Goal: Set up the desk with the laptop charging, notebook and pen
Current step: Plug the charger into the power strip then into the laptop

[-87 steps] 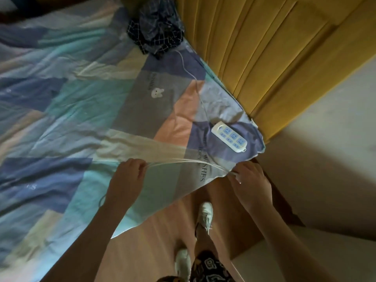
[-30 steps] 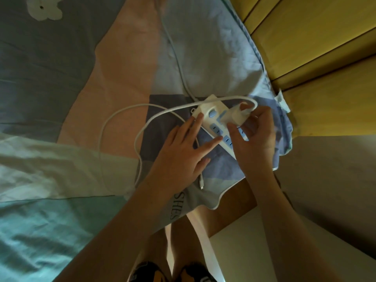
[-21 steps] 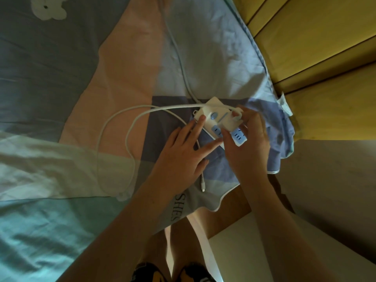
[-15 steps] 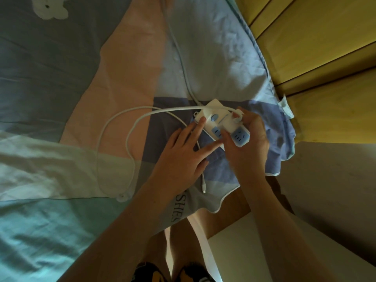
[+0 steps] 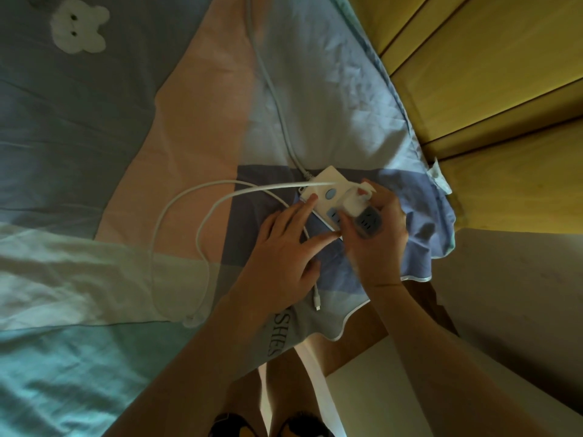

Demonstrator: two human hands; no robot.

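Note:
A white power strip [image 5: 325,187] with blue sockets lies on the patchwork bedspread [image 5: 94,152] near the bed's corner. My right hand [image 5: 375,238] is shut on a white charger plug [image 5: 358,203] that sits on the strip's sockets. My left hand [image 5: 284,250] rests flat beside it, fingertips on the strip's near edge. The charger's white cable [image 5: 202,222] loops out over the bedspread to the left, and its small connector end [image 5: 317,302] lies by my left wrist. No laptop, notebook or pen is in view.
The strip's own cord [image 5: 274,99] runs up the bed. A yellow panelled wall [image 5: 489,74] stands to the right, a pale surface [image 5: 511,294] below it. Wooden floor [image 5: 362,339] and my legs show under the bed's corner.
Since 2.9 s ago I have leaned in over the strip and both hands have gone from holding the cable to the strip. In the last second my right hand has pressed the plug down onto the sockets.

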